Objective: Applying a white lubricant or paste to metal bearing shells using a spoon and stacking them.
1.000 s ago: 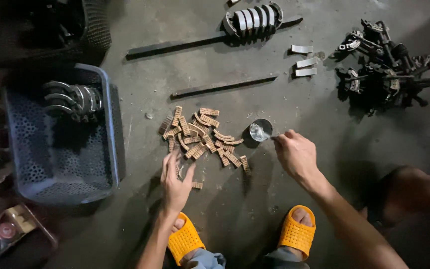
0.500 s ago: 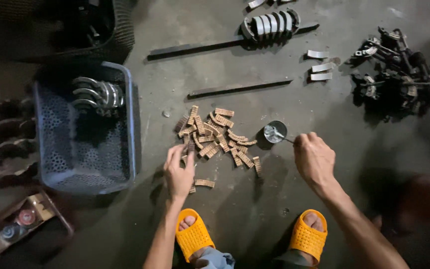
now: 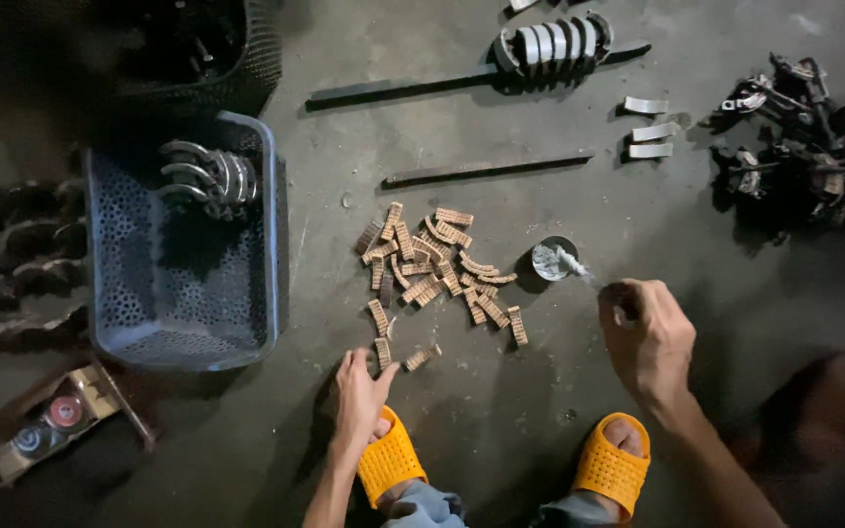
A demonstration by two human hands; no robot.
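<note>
A pile of small tan ribbed curved pieces (image 3: 434, 266) lies on the dark floor in front of me. My left hand (image 3: 361, 393) is down at the pile's near edge, fingertips on one of the tan pieces (image 3: 382, 352), with another piece (image 3: 421, 358) just to its right. My right hand (image 3: 645, 335) is closed around a thin brush (image 3: 573, 265) whose white tip rests in a small round tin (image 3: 551, 259) of pale paste.
A blue perforated basket (image 3: 267, 264) with curved metal shoes (image 3: 203, 176) stands to the left. Two dark metal bars (image 3: 486, 169) lie further away, with more curved shoes (image 3: 552, 42), loose plates (image 3: 647, 127) and a heap of dark parts (image 3: 802, 147). Orange sandals (image 3: 610, 465) below.
My left hand has drawn back toward me from the pile to its near edge. The right hand has also shifted lower and nearer, still with the brush in the tin.
</note>
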